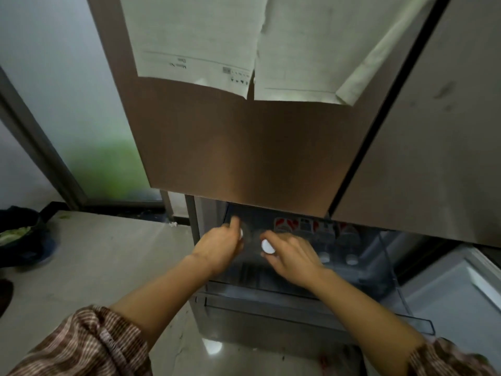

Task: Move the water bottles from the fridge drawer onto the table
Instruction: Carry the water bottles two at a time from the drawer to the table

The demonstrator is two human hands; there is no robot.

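The fridge drawer [320,308] is pulled out below the brown fridge door. Clear water bottles with white caps and red-and-white labels stand inside it. My left hand [219,248] is wrapped around the neck of one bottle [240,233] at the drawer's left end. My right hand [291,257] grips a second bottle just under its white cap [267,246]. Two more bottles [324,257] [352,259] stand to the right, their upper parts partly hidden under the door's lower edge.
The brown upper fridge door [244,147] with paper sheets [206,39] taped to it hangs directly above the drawer. An open white compartment [455,294] lies at the right. Tiled floor [103,256] spreads to the left, with dark bags [19,234] by the frosted glass wall.
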